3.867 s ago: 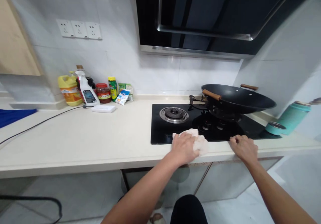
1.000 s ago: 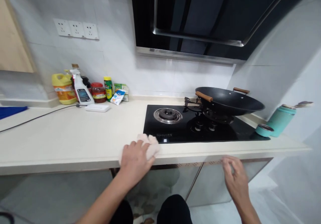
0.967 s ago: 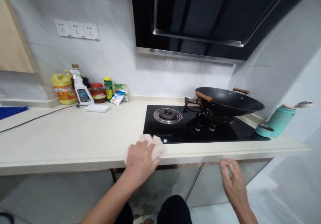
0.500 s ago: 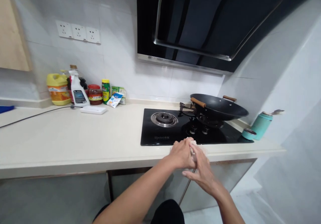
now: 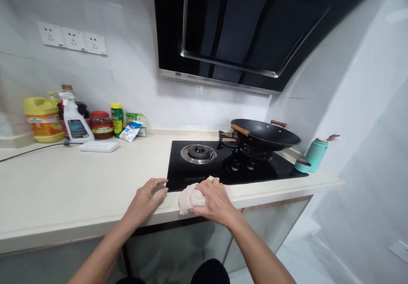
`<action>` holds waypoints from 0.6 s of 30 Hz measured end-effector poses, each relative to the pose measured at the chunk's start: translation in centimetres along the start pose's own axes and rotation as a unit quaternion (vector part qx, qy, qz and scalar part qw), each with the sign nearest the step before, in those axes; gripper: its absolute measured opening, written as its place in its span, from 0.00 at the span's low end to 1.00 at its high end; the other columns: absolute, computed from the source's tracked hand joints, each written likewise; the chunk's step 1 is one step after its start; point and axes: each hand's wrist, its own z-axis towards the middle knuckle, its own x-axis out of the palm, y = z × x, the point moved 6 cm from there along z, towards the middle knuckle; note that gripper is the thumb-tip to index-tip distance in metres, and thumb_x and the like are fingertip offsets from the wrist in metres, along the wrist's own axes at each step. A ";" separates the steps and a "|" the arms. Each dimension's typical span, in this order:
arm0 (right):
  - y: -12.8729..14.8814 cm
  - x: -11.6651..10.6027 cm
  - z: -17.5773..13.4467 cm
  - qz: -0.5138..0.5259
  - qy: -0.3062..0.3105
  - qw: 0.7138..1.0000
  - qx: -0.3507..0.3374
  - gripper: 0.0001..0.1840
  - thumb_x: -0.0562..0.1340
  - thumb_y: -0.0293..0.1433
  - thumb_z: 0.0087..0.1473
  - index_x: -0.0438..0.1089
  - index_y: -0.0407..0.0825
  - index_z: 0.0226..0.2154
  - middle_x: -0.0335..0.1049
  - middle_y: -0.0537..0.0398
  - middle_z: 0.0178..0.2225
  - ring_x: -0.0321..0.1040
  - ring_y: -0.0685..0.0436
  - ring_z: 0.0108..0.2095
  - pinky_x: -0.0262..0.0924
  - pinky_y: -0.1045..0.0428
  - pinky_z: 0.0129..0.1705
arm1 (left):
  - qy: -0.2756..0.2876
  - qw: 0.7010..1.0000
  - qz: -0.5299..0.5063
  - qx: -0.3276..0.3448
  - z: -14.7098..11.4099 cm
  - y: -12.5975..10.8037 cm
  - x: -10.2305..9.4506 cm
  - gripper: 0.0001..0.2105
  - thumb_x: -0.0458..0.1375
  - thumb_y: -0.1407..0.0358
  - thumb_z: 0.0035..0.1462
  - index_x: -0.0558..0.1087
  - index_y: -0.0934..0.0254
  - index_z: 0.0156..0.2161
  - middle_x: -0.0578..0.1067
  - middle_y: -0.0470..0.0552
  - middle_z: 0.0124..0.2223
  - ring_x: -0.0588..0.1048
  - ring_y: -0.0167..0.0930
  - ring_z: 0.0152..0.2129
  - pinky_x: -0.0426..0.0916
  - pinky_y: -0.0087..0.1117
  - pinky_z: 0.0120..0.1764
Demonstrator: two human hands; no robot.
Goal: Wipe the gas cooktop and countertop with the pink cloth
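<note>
A bunched, pale pinkish cloth (image 5: 188, 199) lies at the counter's front edge, just in front of the black gas stove (image 5: 208, 175). My right hand (image 5: 214, 199) is closed over it, fingers wrapped round its top. To the left, my left hand (image 5: 149, 199) is over the counter edge near the stove's front left corner, holding nothing, with thumb and fingers apart. Part of the cloth is hidden under my right palm.
A black wok (image 5: 266, 133) with wooden handles sits on the right burner. Beyond the stove stand a teal container (image 5: 317, 154) and a small teal cup (image 5: 302, 165). Against the wall are a spray bottle (image 5: 75, 120), a yellow jug (image 5: 44, 120) and a red-lidded jar (image 5: 102, 125).
My hands have come apart; they were together on the cloth. My left hand has let go and moved left, while my right hand has shifted left with the cloth. The view has turned right.
</note>
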 end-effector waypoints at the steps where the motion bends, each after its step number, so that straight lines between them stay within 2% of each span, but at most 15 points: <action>1: 0.0 0.2 0.2 0.011 -0.016 1.000 0.001 0.25 0.71 0.48 0.48 0.70 0.54 0.45 0.71 0.53 0.43 0.61 0.39 0.44 0.55 0.45 0.48 | -0.010 1.000 0.002 -0.006 -0.1 0.3 0.0 0.19 0.55 0.50 0.58 0.76 0.60 0.46 0.81 0.54 0.48 0.79 0.40 0.46 0.73 0.40 0.50; 4: -0.9 -0.2 1.2 0.024 -0.053 0.998 0.020 0.20 0.68 0.46 0.52 0.68 0.51 0.41 0.70 0.56 0.37 0.61 0.42 0.39 0.55 0.48 0.45 | -0.008 1.000 0.024 -0.013 -0.2 0.4 0.4 0.19 0.55 0.49 0.58 0.77 0.59 0.45 0.81 0.53 0.47 0.79 0.40 0.45 0.73 0.40 0.49; 8: -4.2 -2.7 4.1 -0.019 -0.120 0.988 0.097 0.24 0.64 0.51 0.56 0.68 0.49 0.43 0.71 0.50 0.43 0.62 0.40 0.44 0.55 0.47 0.47 | 0.018 0.997 0.065 -0.035 -0.2 -0.3 0.7 0.19 0.55 0.49 0.57 0.78 0.58 0.45 0.82 0.52 0.46 0.79 0.41 0.46 0.71 0.42 0.50; 10: -6.7 -3.1 5.6 -0.048 -0.096 0.983 0.147 0.27 0.62 0.53 0.57 0.68 0.49 0.47 0.70 0.46 0.50 0.62 0.36 0.50 0.54 0.45 0.51 | 0.024 0.996 0.070 -0.042 -0.3 -0.6 0.6 0.19 0.54 0.49 0.58 0.78 0.58 0.45 0.82 0.52 0.47 0.78 0.41 0.46 0.71 0.43 0.51; 12: -9.1 -2.4 6.3 -0.060 -0.018 0.981 0.182 0.29 0.60 0.53 0.59 0.67 0.48 0.52 0.68 0.43 0.54 0.62 0.34 0.53 0.53 0.42 0.53 | 0.023 0.996 0.068 -0.046 -0.4 -0.7 0.3 0.19 0.55 0.49 0.57 0.78 0.58 0.44 0.82 0.52 0.47 0.78 0.41 0.46 0.70 0.42 0.51; 14: -10.8 -1.5 5.7 -0.065 0.038 0.978 0.195 0.31 0.58 0.53 0.60 0.66 0.48 0.54 0.68 0.42 0.55 0.63 0.33 0.54 0.52 0.42 0.54 | 0.021 0.997 0.055 -0.056 -0.5 -0.7 0.0 0.19 0.55 0.48 0.57 0.79 0.58 0.43 0.83 0.52 0.46 0.79 0.41 0.45 0.72 0.41 0.49; 16: -11.9 -1.1 4.1 -0.081 0.033 0.979 0.185 0.32 0.58 0.54 0.60 0.67 0.48 0.55 0.68 0.42 0.55 0.63 0.34 0.54 0.53 0.42 0.54 | 0.024 0.997 0.032 -0.069 -0.6 -0.5 -0.2 0.19 0.55 0.48 0.58 0.79 0.58 0.43 0.83 0.51 0.46 0.80 0.40 0.43 0.73 0.39 0.47; 18: -12.8 -1.4 1.9 -0.106 -0.002 0.982 0.158 0.31 0.59 0.54 0.58 0.68 0.48 0.53 0.67 0.42 0.55 0.63 0.35 0.53 0.54 0.43 0.54 | 0.028 0.997 0.017 -0.073 -0.6 -0.4 -0.3 0.20 0.55 0.47 0.58 0.79 0.58 0.43 0.83 0.51 0.45 0.80 0.40 0.42 0.74 0.37 0.45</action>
